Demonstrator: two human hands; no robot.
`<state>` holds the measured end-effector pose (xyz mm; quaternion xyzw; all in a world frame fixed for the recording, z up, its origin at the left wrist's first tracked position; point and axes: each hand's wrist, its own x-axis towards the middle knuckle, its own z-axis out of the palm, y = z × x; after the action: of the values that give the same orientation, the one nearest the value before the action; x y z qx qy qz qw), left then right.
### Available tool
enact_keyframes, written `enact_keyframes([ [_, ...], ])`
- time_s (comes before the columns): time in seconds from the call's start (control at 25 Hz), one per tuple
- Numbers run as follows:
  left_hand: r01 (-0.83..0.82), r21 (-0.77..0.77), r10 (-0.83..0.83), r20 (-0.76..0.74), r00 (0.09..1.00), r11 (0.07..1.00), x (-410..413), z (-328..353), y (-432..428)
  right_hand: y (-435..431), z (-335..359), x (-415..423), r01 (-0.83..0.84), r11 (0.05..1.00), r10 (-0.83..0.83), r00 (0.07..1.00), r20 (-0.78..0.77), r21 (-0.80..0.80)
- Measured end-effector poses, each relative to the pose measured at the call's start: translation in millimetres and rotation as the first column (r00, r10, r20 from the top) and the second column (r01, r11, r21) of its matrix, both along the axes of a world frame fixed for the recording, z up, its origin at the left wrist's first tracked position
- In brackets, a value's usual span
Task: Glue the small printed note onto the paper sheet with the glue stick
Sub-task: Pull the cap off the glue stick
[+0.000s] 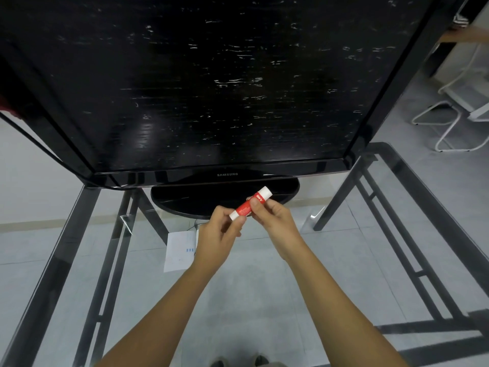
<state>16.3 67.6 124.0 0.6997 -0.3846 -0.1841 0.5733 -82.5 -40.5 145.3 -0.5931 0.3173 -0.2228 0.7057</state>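
A red and white glue stick (250, 203) is held in the air above the glass table, tilted up to the right. My left hand (219, 231) pinches its lower white end. My right hand (272, 215) grips its red body with thumb on top. A white paper sheet (178, 251) with faint blue print lies flat on the glass, just left of my left hand and partly hidden by it. I cannot make out a separate small note.
A large black Samsung television (201, 88) stands on its oval base (185, 202) right behind my hands. The glass table (344, 247) has a dark metal frame (397, 234). White wire chair legs (449, 128) stand on the floor at the right.
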Motion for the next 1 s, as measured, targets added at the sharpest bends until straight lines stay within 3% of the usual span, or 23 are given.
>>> enact_keyframes([
  [0.12,0.059,0.033,-0.055,-0.121,0.991,0.998,-0.8,2.1,-0.1,-1.6,1.5,-2.3,-0.006,1.0,0.006,1.0,-0.014,-0.019],
  [0.4,0.153,0.162,-0.15,-0.029,0.988,0.975,-1.1,6.7,-0.1,-0.3,2.3,-4.2,0.031,0.997,-0.036,0.998,-0.057,-0.077],
  [0.64,-0.053,0.101,0.03,0.215,0.976,0.993,-5.8,-3.0,-2.5,3.6,1.8,-0.1,0.093,0.991,-0.101,0.992,-0.08,-0.1],
  [0.76,-0.199,0.006,0.171,0.487,0.856,0.98,-8.9,-7.4,-6.2,6.7,1.6,2.1,0.092,0.994,-0.097,0.992,-0.075,-0.063],
  [0.8,-0.173,-0.023,0.163,0.48,0.862,0.985,-7.2,-10.5,-6.3,6.6,2.0,1.0,0.094,0.995,-0.097,0.994,-0.058,-0.046],
  [0.84,-0.104,-0.031,0.108,0.35,0.93,0.994,-4.8,-9.7,-5.2,5.6,2.3,-0.5,0.1,0.995,-0.101,0.994,-0.036,-0.031],
  [0.88,-0.016,-0.018,0.017,0.079,0.997,1.0,-4.5,-5.4,-4.4,3.7,2.7,-2.6,0.107,0.994,-0.107,0.994,-0.017,-0.024],
  [0.92,0.095,-0.001,-0.092,-0.251,0.964,0.996,-5.8,-0.9,-4.3,2.1,3.1,-4.2,0.109,0.994,-0.109,0.994,-0.009,-0.027],
  [0.96,0.134,0.003,-0.116,-0.48,0.87,0.991,-6.2,0.2,-4.4,1.3,3.4,-5.4,0.1,0.994,-0.101,0.995,-0.014,-0.042],
  [1.0,0.137,-0.001,-0.112,-0.586,0.803,0.991,-6.0,0.1,-3.8,1.3,3.7,-5.9,0.084,0.994,-0.086,0.996,-0.022,-0.064],
])
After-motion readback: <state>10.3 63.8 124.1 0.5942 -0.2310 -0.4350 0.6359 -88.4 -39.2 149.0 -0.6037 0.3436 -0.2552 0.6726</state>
